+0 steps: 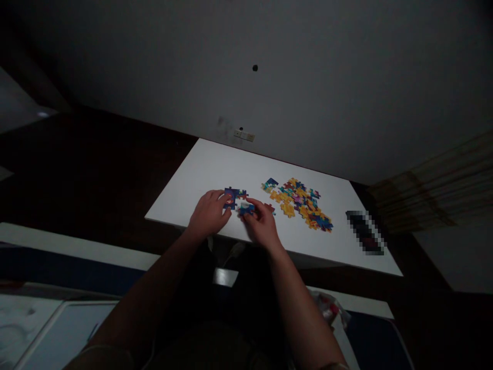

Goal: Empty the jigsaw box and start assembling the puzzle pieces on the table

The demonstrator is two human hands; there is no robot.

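Observation:
A small joined section of jigsaw puzzle (230, 191), dark blue and purple with a reddish figure, lies near the front edge of the white table. My left hand (209, 213) rests at its left side, fingertips on the pieces, thumb and forefinger apart. Close by on the right, my right hand (264, 225) pinches a blue and white puzzle piece (245, 208) between thumb and fingers, at the section's lower right. It cannot be told whether this piece is joined to the section. Partly behind my right hand is a reddish puzzle piece (269, 207).
A heap of loose puzzle pieces (304, 203), mostly yellow and blue, spreads right of my hands. Some pieces (270, 184) lie at its left. A pixelated dark object (365, 233) is at the table's (181, 192) right end. Behind stands a wall with a socket (244, 135).

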